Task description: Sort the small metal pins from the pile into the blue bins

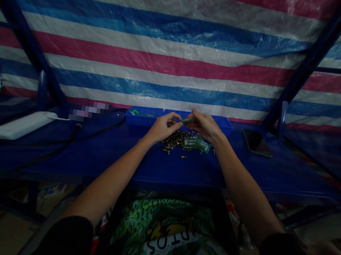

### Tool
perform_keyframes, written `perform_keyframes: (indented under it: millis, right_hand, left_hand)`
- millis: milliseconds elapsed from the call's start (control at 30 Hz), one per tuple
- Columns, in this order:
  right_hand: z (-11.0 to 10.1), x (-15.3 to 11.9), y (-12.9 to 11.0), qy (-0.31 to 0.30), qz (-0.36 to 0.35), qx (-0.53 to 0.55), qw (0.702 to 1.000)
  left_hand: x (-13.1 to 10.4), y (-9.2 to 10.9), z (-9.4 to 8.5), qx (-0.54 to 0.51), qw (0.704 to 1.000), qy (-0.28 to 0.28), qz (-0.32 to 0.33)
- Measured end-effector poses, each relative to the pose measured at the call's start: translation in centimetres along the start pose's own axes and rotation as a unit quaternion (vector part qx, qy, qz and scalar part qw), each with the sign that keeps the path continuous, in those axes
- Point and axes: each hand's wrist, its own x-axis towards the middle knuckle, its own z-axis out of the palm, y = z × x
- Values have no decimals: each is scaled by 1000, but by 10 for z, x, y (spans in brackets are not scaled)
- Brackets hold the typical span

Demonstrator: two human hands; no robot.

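Note:
Above the blue tabletop (pixel 113 152), my left hand (pixel 164 127) and my right hand (pixel 204 125) meet at a small greenish piece (pixel 187 120), which looks like thin plastic. The thumb and fingers of my left hand pinch its near end. My right hand's fingers curl round the other side and hide part of it. Just below the hands lies a loose pile of small brass-coloured metal parts (pixel 176 139). Clear green-tinted plastic bags (pixel 198 145) rest on the pile's right side, among silvery bits. Behind my hands stand low blue trays (pixel 142 120), the left one with greenish plastic in it.
A phone (pixel 256 142) lies to the right of the trays. At left are a white power strip (pixel 22 125) and black cables (pixel 97 132). Blue metal posts (pixel 309 68) slant up on both sides before a striped tarp (pixel 168 65).

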Motion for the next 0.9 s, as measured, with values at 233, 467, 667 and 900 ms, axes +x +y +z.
perform_keyframes:
  millis: [233,467,667,900]
  right_hand:
    - [11,3,8,2,-73,-89,993]
    - [22,5,20,36,-88,-201,975]
    - [21,11,26,48,-150,-309,938]
    - [28,6,24,60,-156,-327,930]
  left_hand:
    - [2,4,-2,-66,994,68,-52]
    - [8,-11,-5,-63,993,87,-44]
    - [7,-10,-3,-52,995,78,-29]
    - [7,-18,-1,13,997,72,-30]
